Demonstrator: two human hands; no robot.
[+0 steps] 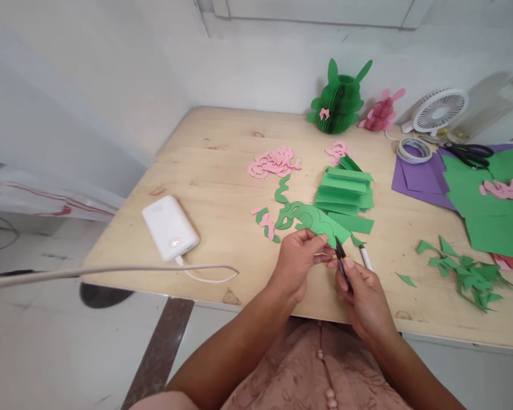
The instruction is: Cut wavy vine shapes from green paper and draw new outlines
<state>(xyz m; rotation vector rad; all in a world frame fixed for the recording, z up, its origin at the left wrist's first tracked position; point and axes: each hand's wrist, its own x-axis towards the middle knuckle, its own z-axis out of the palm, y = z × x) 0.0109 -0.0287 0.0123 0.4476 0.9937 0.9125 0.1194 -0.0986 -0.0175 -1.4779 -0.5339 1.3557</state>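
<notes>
My left hand (298, 259) pinches a piece of green paper (320, 223) above the near edge of the wooden table (214, 171). My right hand (361, 287) is closed on small dark scissors (340, 253) whose tip meets the paper's lower edge. Curly green cut-outs (287, 212) hang from the far side of the held paper. A stack of folded green paper strips (346, 191) lies just beyond my hands. A white pen (365, 257) rests beside my right hand.
A white power bank (170, 228) with its cable lies left. Pink cut-outs (273, 162), green scraps (470, 273), green and purple sheets (487, 199), a tape roll (414, 150), black scissors (470, 152), a fan (439, 110) and two paper rabbits (337, 99) surround the area.
</notes>
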